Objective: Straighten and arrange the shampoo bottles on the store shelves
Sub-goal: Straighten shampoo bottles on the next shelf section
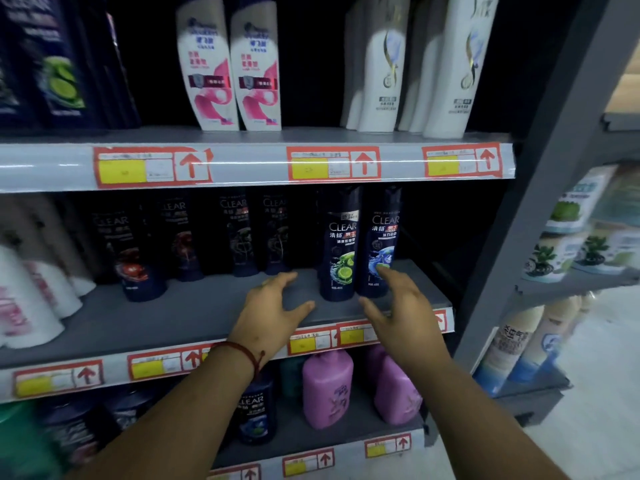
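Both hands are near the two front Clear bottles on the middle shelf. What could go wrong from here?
1. The blue Clear bottle and the lime Clear bottle stand tall, narrow and close together; a push from the right hand may tip one into the other.
2. Both stand near the front edge of the middle shelf, so a toppled bottle might fall off.

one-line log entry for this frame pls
phase: pre-grasp | left hand: open, above middle shelf, empty | right hand: open, fingers near blue-label Clear bottle | lime-label Clear bottle: upright, beside it
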Demonstrator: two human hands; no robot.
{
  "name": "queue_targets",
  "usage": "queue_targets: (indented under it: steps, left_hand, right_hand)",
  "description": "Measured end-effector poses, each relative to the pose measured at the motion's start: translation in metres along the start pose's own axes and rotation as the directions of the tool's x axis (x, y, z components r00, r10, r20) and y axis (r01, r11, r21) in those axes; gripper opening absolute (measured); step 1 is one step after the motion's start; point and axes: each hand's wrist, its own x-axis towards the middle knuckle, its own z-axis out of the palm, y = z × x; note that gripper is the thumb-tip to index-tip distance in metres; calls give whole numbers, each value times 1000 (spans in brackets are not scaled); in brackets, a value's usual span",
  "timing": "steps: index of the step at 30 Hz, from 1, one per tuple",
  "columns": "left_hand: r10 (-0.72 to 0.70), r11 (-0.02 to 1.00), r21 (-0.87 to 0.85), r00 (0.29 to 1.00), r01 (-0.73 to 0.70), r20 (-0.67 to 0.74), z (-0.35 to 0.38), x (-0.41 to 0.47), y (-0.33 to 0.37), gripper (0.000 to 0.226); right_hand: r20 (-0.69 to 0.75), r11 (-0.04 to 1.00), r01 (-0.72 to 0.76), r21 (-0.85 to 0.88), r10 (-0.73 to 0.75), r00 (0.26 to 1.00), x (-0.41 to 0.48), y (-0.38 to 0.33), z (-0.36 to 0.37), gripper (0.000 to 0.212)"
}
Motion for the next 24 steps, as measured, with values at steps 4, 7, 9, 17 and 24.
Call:
queue_targets:
  steps: [4,7,9,17,24]
  left_hand:
    - [-5,996,87,1000,4,8,-24,-15,-12,64]
    - [-27,991,131,1000,27,-1,-43,-23,-23,65]
    - [-57,990,129,998,60,-27,-56,-25,-30,67]
    - [-131,991,21,989,133,-71,-78,-28,-61,66]
    - [-83,989,122,996,78,33,-67,-14,-73,63]
  right_hand:
    - [39,999,45,-19,-45,998,-8,-24,14,66]
    - [69,998,67,-2,-66,995,-9,-46,29,69]
    - [85,997,77,16,-78,993,-8,-60,40,69]
    - [117,989,21,150,-39,992,1,-91,87,70]
    - [236,1000,12,-2,-11,972,20,-97,121,62]
